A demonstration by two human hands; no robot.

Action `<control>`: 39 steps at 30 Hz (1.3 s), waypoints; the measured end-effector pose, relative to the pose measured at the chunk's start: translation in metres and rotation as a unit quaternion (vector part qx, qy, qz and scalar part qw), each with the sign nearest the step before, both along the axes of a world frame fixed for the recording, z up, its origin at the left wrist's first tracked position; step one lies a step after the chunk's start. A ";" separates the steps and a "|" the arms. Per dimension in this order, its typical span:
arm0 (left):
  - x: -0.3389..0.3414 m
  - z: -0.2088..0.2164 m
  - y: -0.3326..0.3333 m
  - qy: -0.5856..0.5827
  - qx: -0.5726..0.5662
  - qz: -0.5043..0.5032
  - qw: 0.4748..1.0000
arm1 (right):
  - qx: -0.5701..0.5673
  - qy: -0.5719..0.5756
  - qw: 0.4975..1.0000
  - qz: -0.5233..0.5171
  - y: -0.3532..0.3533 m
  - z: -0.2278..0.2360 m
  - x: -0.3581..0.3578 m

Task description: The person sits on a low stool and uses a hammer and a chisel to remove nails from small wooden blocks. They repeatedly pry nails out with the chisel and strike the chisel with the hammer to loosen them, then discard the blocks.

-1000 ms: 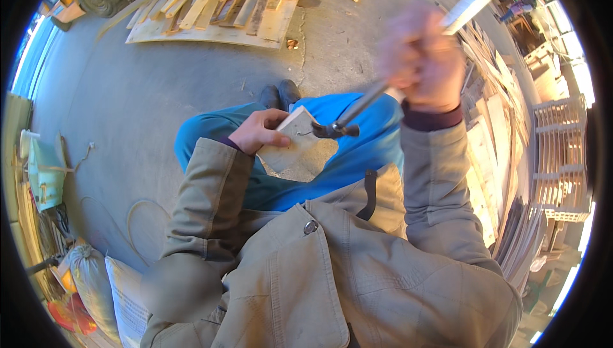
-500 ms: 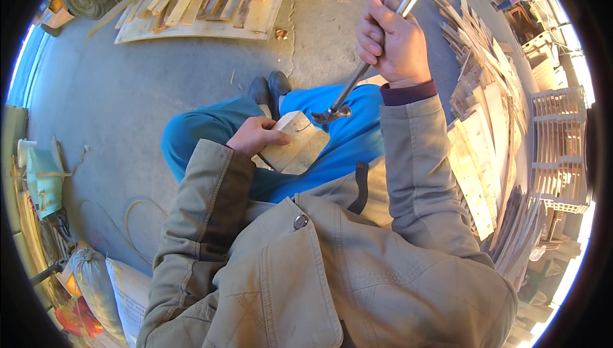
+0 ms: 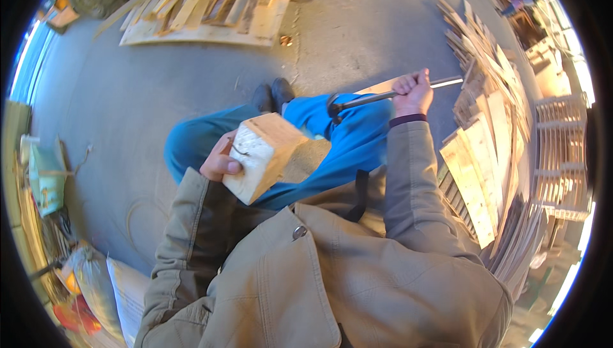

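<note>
My left hand [image 3: 222, 160] grips a pale wooden block [image 3: 268, 147] by its left side, thumb on the near face. The block is raised and tilted over my lap, and a dark bent nail [image 3: 239, 151] sticks out of its whitish face. Partly behind it is a brownish, rough-topped block [image 3: 308, 160] by my legs. Over to the right, my right hand [image 3: 414, 95] is closed round the metal shaft of a claw hammer [image 3: 365, 100]. The hammer lies nearly level, its dark head above my blue trousers [image 3: 354, 128], apart from the wooden block.
A heap of boards [image 3: 223, 3] lies on a sheet ahead. Long scrap planks [image 3: 488, 112] are piled close to my right arm, beside a slatted plastic crate [image 3: 562, 156]. Sacks [image 3: 128, 290] and a light-green container [image 3: 46, 179] stand at the left.
My left hand has lifted the wooden block and turned its nailed face toward me. My right hand has lowered, and the hammer has swung from steep to nearly level.
</note>
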State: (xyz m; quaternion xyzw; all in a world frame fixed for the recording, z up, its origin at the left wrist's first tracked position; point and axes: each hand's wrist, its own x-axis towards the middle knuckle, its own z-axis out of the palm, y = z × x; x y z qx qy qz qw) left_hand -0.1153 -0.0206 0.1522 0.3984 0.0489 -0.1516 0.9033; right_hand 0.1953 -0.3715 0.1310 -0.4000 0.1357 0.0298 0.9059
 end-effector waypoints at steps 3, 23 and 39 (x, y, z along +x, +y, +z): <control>0.008 -0.010 -0.005 0.026 0.025 0.029 0.999 | 0.015 -0.013 1.000 0.000 0.004 0.024 0.003; 0.027 -0.039 -0.029 0.086 0.258 0.236 0.933 | -0.403 -0.312 0.816 0.272 0.126 0.092 -0.104; 0.021 -0.039 -0.006 0.044 0.515 0.333 0.789 | -0.421 -0.238 0.774 0.409 0.187 0.043 -0.150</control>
